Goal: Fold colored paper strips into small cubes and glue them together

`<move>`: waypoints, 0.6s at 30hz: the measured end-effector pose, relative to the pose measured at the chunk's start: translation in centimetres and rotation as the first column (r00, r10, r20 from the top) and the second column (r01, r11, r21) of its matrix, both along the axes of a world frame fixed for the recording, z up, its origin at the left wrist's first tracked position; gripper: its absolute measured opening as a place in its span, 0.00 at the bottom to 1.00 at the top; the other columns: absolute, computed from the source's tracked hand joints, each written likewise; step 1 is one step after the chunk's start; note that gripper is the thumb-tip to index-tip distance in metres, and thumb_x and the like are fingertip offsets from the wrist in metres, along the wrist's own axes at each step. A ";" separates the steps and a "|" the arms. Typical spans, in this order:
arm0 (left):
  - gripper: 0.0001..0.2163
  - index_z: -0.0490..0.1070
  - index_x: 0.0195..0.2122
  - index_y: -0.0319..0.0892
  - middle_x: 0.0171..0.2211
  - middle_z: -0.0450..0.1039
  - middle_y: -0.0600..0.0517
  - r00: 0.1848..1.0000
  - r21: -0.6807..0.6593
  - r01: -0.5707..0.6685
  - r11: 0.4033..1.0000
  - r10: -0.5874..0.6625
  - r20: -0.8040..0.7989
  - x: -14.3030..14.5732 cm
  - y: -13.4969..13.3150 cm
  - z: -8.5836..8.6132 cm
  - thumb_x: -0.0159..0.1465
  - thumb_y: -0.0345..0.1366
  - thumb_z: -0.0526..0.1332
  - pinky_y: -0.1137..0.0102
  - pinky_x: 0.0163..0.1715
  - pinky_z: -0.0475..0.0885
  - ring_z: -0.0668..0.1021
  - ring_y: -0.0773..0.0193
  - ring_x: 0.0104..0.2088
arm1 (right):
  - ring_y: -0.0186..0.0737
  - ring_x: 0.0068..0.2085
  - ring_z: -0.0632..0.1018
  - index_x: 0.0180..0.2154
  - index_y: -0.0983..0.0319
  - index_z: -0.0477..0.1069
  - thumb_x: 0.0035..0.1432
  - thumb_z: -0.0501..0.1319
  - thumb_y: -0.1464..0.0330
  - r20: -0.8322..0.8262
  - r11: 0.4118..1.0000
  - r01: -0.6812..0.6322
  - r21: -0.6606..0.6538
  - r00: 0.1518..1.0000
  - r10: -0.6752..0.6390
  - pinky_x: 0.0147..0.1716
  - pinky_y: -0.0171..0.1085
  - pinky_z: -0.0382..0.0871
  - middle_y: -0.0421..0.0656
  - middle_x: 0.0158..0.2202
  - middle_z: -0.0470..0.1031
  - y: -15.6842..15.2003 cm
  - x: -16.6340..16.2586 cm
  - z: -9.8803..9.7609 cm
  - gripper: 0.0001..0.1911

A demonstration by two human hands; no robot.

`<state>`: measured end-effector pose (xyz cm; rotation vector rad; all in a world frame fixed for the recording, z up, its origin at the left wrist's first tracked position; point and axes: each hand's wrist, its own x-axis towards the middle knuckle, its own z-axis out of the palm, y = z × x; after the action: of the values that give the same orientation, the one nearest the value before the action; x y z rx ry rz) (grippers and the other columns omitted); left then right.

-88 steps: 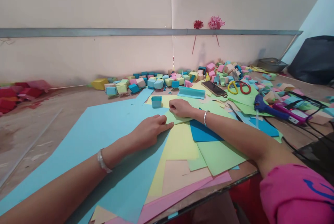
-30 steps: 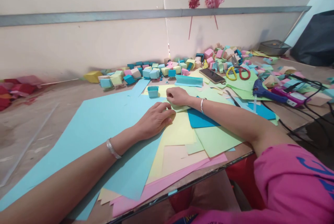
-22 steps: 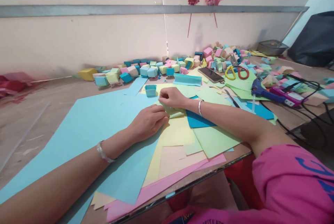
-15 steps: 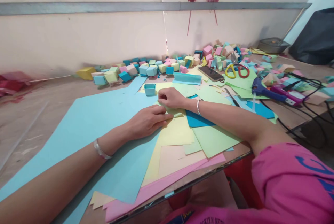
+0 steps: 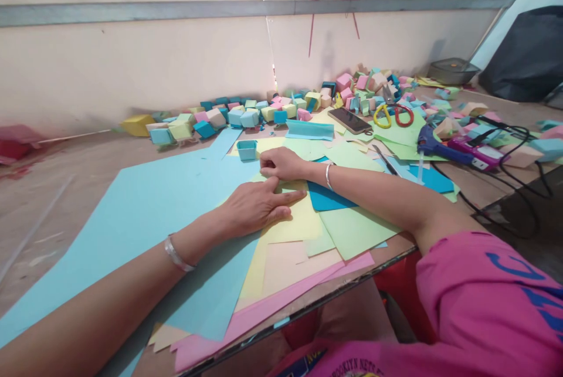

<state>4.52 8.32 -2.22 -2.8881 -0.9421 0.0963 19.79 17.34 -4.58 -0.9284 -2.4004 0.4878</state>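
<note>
My left hand point(image 5: 257, 207) lies flat with its fingers stretched out, pressing on a small light green paper piece point(image 5: 294, 187) that rests on a yellow sheet point(image 5: 299, 221). My right hand point(image 5: 281, 164) sits just behind it, fingers curled and pinching the far edge of the same green piece. A large light blue sheet point(image 5: 145, 207) lies under my left forearm. A small blue paper box point(image 5: 246, 149) stands just beyond my right hand.
Several small paper boxes point(image 5: 272, 110) are piled along the wall. A phone point(image 5: 349, 121), scissors point(image 5: 389, 114), a blue glue gun point(image 5: 440, 145) and black cables point(image 5: 514, 160) lie to the right. Pink, peach and green sheets point(image 5: 308, 271) overlap near the table's front edge.
My left hand's fingers have stretched out flat over the green piece, sliding a little to the right. My right hand has stayed at the piece's far edge. The view has shifted slightly.
</note>
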 end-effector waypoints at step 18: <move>0.22 0.69 0.56 0.46 0.28 0.69 0.51 0.981 -0.031 0.097 0.995 -0.090 0.170 -0.3 -2.1 -0.1 0.71 0.47 0.42 0.69 0.26 0.59 0.70 0.62 0.26 | 0.35 0.31 0.68 0.32 0.63 0.72 0.56 0.58 0.70 0.058 0.998 -0.033 0.046 0.998 0.030 0.30 0.33 0.55 0.40 0.30 0.74 0.1 -0.1 -0.3 0.05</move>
<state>4.27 6.23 -2.28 -3.0089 -0.8352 -0.1408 19.72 17.46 -4.88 -0.8966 -2.4705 0.4200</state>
